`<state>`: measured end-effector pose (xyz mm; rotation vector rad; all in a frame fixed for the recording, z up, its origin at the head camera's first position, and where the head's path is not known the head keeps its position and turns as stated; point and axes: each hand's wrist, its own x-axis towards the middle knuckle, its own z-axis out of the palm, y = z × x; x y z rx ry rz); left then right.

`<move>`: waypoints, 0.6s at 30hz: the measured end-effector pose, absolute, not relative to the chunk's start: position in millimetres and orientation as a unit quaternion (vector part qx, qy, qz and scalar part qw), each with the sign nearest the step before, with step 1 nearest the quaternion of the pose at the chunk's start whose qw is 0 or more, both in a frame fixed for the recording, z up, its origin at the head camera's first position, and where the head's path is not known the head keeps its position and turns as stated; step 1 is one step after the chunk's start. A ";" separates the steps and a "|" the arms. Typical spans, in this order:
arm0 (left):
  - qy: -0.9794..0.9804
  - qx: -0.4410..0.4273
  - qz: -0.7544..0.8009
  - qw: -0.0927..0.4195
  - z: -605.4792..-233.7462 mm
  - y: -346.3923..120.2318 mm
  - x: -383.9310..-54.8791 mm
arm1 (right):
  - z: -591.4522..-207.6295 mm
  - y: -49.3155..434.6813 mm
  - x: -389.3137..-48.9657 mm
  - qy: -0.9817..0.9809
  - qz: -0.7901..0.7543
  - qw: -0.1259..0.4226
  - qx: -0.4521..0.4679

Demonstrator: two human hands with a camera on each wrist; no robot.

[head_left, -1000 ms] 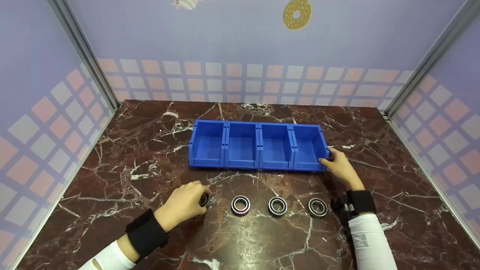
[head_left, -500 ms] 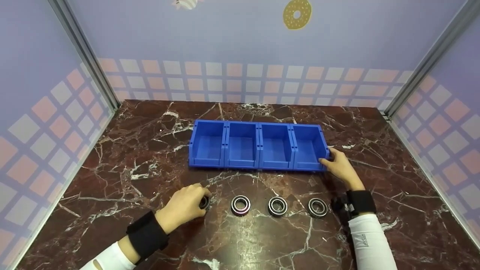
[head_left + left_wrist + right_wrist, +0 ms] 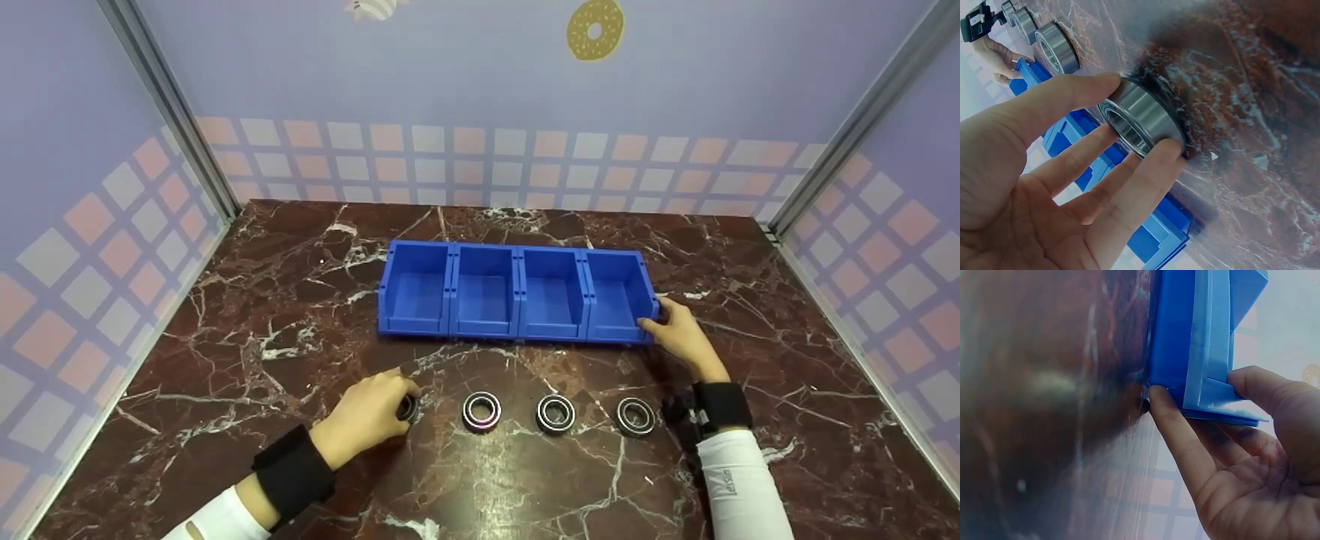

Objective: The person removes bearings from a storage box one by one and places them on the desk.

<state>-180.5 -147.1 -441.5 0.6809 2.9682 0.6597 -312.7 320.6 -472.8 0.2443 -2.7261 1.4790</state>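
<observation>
Thumb and fingertips of my left hand [image 3: 367,411] pinch a steel ball bearing [image 3: 1143,115] from its two sides; the bearing rests at the table surface, left end of a row. To its right lie three more bearings, a near one [image 3: 481,412], a middle one [image 3: 556,413] and a far right one [image 3: 635,416]. My right hand [image 3: 682,335] grips the right end of a blue four-bay storage bin [image 3: 484,328]. In the right wrist view its thumb lies on the rim and the fingers against the outer side wall [image 3: 1224,396]. All the bays are empty.
The bin stands behind the bearing row on a dark red marbled table [image 3: 300,300]. Purple walls with a checked band [image 3: 469,161] enclose the back and both sides. Grey metal posts [image 3: 169,112] stand at the back corners.
My left hand and the bearing in it have shifted very slightly. The right hand, the bin and the other bearings stay in place.
</observation>
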 end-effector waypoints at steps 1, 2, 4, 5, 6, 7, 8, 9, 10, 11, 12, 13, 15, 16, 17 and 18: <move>0.952 0.220 0.211 0.012 -441.8 -147.1 -180.5 | -472.9 320.6 -312.7 -0.876 0.475 0.016 0.079; 0.952 0.221 0.211 0.010 -442.1 -147.0 -180.5 | -473.0 320.6 -312.7 -0.876 0.476 0.015 0.079; 0.952 0.221 0.210 0.007 -442.9 -147.0 -180.2 | -473.1 320.8 -312.7 -0.875 0.476 0.015 0.080; 0.952 0.222 0.209 0.005 -443.6 -147.1 -180.2 | -473.2 321.0 -312.7 -0.875 0.477 0.016 0.079; 0.952 0.223 0.208 0.003 -444.2 -147.2 -180.0 | -473.2 321.1 -312.7 -0.876 0.476 0.017 0.079; 0.952 0.223 0.207 0.000 -444.7 -147.3 -179.8 | -473.2 321.1 -312.6 -0.875 0.477 0.017 0.079; 0.953 0.224 0.206 -0.003 -445.2 -147.3 -179.7 | -473.2 321.2 -312.6 -0.875 0.478 0.017 0.079; 0.953 0.225 0.204 -0.006 -445.8 -147.3 -179.6 | -473.3 321.3 -312.6 -0.874 0.479 0.016 0.080; 0.953 0.227 0.202 -0.009 -446.2 -147.2 -179.2 | -473.4 321.4 -312.5 -0.874 0.479 0.016 0.080; 0.953 0.229 0.200 -0.013 -446.7 -147.1 -179.0 | -473.6 321.5 -312.5 -0.874 0.479 0.016 0.080; 0.953 0.229 0.197 -0.016 -446.8 -146.9 -178.5 | -473.7 321.6 -312.6 -0.874 0.479 0.016 0.081; 0.953 0.230 0.195 -0.019 -447.0 -146.7 -177.9 | -473.8 321.7 -312.6 -0.873 0.481 0.015 0.081; 0.954 0.229 0.190 -0.025 -447.4 -146.0 -176.9 | -474.1 322.1 -312.9 -0.872 0.483 0.013 0.081; 0.955 0.229 0.189 -0.026 -447.4 -145.7 -176.2 | -474.0 322.1 -313.0 -0.872 0.482 0.012 0.081; 0.955 0.228 0.187 -0.026 -447.7 -145.4 -175.9 | -474.0 322.3 -313.1 -0.872 0.483 0.011 0.081; 0.956 0.227 0.186 -0.026 -447.6 -145.0 -175.5 | -473.9 322.5 -313.1 -0.871 0.484 0.009 0.081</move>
